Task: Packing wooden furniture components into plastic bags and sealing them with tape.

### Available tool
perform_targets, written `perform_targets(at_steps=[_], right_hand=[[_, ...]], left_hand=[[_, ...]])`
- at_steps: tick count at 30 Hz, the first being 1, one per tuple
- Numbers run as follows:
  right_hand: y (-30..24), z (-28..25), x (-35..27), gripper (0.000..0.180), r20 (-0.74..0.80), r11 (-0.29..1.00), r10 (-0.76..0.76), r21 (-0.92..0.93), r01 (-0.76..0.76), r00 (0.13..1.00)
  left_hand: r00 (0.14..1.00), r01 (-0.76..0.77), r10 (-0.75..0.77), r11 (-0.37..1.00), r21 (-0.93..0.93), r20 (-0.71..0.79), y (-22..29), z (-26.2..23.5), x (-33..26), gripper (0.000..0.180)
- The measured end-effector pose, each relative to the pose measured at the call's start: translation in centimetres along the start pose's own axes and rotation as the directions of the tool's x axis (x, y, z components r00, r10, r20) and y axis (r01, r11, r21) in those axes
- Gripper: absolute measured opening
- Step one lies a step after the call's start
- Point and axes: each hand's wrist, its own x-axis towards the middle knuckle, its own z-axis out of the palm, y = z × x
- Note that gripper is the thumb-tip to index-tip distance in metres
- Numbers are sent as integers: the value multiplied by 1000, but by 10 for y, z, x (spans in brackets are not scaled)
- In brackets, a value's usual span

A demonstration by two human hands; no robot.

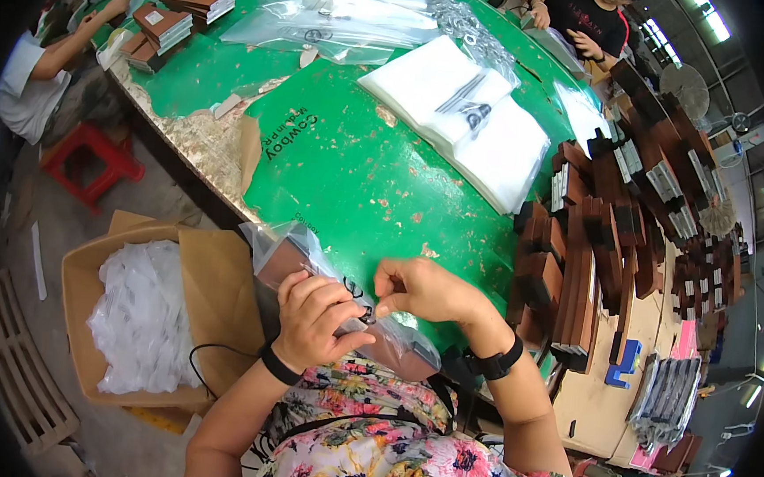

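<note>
Close in front of me, at the table's near edge, lies a clear plastic bag (410,340) with a flat brown piece (285,260) inside and black print on it. My left hand (319,318) rests across the bag, its fingers bent over the upper side and gripping it. Just to the right, my right hand (427,290) is curled, thumb and forefinger brought together at the bag's surface beside the black print. Whatever sits between those fingertips is too small to make out. The brown piece is partly covered by my left hand.
Flat clear bags (462,111) lie stacked on the green table (342,174). Brown pieces (575,270) are piled at right, with smaller stacks (162,28) far left. A cardboard box (211,271) of plastic and a red stool (95,165) stand left. Two people work across the table.
</note>
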Motion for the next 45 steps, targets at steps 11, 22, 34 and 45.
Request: perform_targets(at_steps=[11, 22, 34, 45], right_hand=[[3, 8, 11, 42, -70, 991, -19, -135, 10, 997], [-4, 30, -7, 27, -285, 993, -16, -114, -17, 959], [-5, 38, -64, 35, -112, 911, -191, 350, 218, 975], [-21, 61, -151, 78, -600, 893, -361, 0, 451, 714]], left_hand=[[907, 42, 21, 989, 141, -421, -13, 32, -29, 84], [475, 468, -812, -94, -879, 340, 52, 24, -26, 89], [701, 404, -704, 256, -878, 117, 56, 6, -4, 106], [790, 132, -612, 226, -965, -35, 98, 6, 71, 53]])
